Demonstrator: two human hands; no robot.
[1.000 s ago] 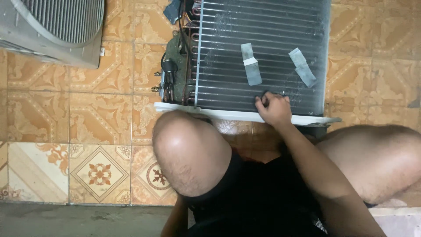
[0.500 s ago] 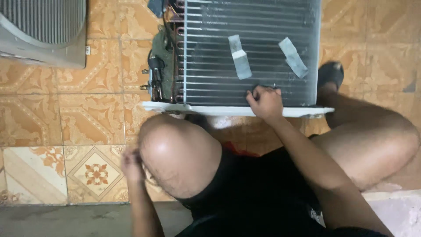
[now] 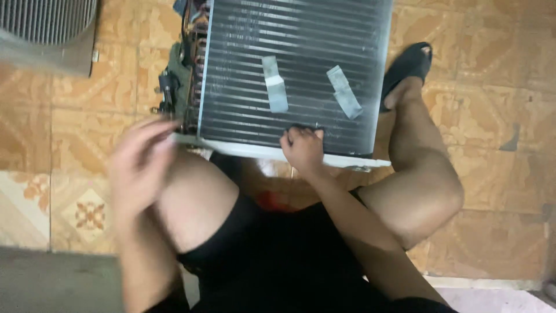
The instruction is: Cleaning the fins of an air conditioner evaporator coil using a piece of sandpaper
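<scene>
A home floor used as a fix-it spot, orange patterned floor tiles (image 3: 492,87), an opened air cooler coil (image 3: 289,69), a grey fan cover (image 3: 46,29), a black sandal (image 3: 408,64)

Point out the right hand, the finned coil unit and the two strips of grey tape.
right hand (image 3: 302,149), head view, on the knuckles.
finned coil unit (image 3: 301,40), head view, on bare fins near the top.
grey tape strips (image 3: 275,87), head view, middle of the left strip.
</scene>
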